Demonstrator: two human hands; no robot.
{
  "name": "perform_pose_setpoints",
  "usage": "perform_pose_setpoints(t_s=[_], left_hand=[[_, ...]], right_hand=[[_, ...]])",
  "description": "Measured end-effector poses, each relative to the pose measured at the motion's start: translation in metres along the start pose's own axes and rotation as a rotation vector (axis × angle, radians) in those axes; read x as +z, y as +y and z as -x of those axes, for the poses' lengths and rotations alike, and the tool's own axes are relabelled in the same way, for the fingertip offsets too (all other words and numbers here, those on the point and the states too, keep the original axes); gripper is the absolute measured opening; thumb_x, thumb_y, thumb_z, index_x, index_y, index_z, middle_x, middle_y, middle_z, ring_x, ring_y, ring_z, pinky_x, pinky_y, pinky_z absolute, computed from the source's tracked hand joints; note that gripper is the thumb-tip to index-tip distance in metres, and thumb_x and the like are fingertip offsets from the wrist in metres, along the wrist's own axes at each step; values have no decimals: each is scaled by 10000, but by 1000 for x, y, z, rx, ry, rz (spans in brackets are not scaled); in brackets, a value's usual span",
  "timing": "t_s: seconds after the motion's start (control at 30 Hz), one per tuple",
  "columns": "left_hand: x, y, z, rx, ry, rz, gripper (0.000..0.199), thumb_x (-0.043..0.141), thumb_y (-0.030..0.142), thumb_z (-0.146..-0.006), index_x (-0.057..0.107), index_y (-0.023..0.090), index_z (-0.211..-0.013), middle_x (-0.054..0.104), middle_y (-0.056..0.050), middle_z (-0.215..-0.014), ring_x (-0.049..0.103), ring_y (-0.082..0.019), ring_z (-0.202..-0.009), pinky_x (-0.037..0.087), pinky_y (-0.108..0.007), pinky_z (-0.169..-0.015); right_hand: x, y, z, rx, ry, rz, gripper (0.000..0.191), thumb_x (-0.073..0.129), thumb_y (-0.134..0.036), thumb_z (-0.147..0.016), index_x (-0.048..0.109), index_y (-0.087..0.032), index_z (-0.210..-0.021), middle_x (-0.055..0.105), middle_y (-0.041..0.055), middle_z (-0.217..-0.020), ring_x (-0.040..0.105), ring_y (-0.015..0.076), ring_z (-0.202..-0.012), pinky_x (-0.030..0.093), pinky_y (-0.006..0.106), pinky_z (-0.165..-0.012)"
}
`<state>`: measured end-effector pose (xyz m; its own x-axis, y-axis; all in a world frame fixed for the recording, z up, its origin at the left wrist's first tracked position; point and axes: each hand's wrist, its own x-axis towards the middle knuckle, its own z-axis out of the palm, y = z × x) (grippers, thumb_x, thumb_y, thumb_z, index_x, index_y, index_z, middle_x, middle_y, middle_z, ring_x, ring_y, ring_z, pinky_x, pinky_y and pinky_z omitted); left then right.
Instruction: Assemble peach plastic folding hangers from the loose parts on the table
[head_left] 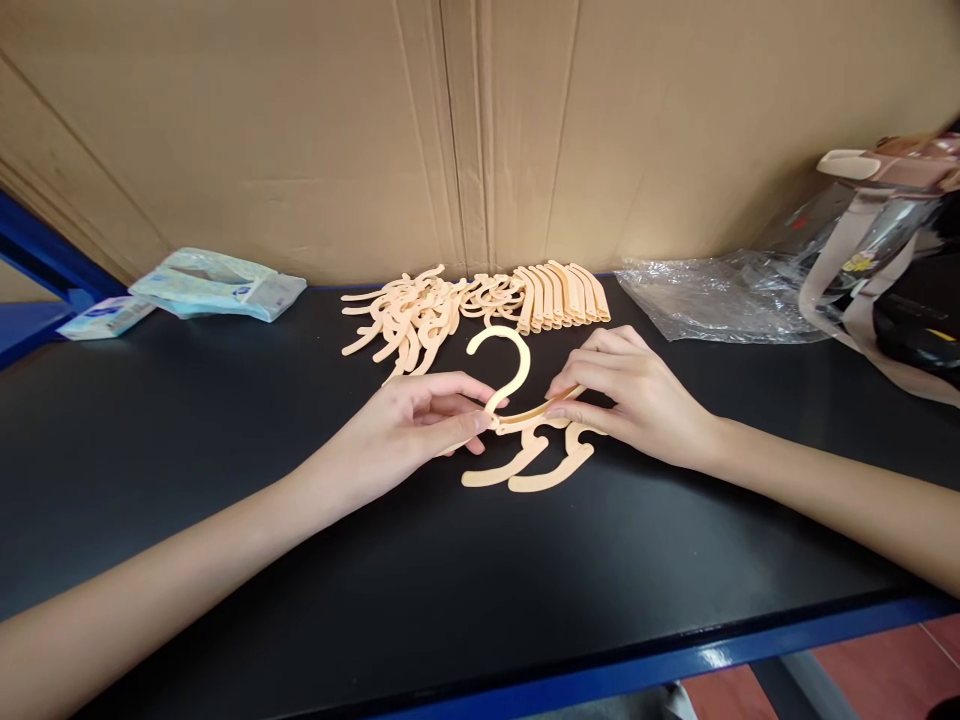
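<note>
Between both hands is a pale peach plastic clothes hanger, its hook pointing up and curling to the left. My left hand pinches it at the base of the hook, where the parts join. Fingers of my right hand are closed on the hanger's right arm, covering part of it. Just below the hanger, two loose curved hanger pieces with notches lie on the black table, the right one partly hidden by my right hand.
Behind the hands lie a loose pile of hanger pieces, several hooks and a neat row of curved arms. Tissue packs sit at the left. Clear plastic wrap and a strapped bottle are at the right. Cardboard stands behind.
</note>
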<state>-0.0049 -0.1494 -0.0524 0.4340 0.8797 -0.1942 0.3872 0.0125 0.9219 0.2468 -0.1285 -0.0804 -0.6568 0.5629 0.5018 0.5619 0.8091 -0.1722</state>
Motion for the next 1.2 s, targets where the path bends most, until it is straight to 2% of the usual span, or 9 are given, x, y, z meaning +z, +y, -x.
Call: perform_pose_setpoints(t_s=[0.3,0.6,0.8,0.9,1.07,1.2], left_hand=[[-1,-2,-2,6,-14,23,161,676,320,-840,701,214,-959,712,43,-735,673,-77,-723,459,-105,-603],[-3,-8,-4,104,-89,33,172,662,334,-854,696,216,-974,736,18,-891,677,-85,-755,487,-127,-643],[1,-5,-1,156,-28,-15,127,656,312,-857,688,197,-902,692,39,-762,642,-66,-706,470,-119,-617],[4,0,0,155,-39,-53,123,654,300,-854,679,181,-879,683,31,-763,639,-78,-720,494,-148,-671],[6,6,1,174,-50,-92,129,643,297,-859,676,172,-858,662,29,-733,623,-83,-702,491,-162,-661],[3,6,1,126,-41,-83,131,661,288,-836,669,158,-852,687,9,-760,642,-102,-721,506,-185,-681]], right_hand=[[1,0,0,-3,1,4,151,599,-321,-915,640,-178,-889,669,-15,-796,495,146,-780,323,314,-784],[-2,-3,1,-63,50,40,147,593,-310,-915,631,-169,-895,676,12,-817,493,166,-814,336,323,-758],[-2,-3,1,-68,59,49,133,593,-299,-915,629,-173,-888,675,14,-813,489,165,-807,331,328,-754],[-3,-5,0,-81,57,48,142,595,-307,-913,629,-173,-884,670,10,-806,484,161,-800,329,323,-743],[-6,-9,0,-127,85,96,170,582,-328,-918,636,-170,-887,671,13,-790,485,162,-785,333,325,-732],[-6,-9,1,-128,85,128,162,582,-322,-920,638,-173,-891,682,14,-807,493,166,-796,339,329,-737]])
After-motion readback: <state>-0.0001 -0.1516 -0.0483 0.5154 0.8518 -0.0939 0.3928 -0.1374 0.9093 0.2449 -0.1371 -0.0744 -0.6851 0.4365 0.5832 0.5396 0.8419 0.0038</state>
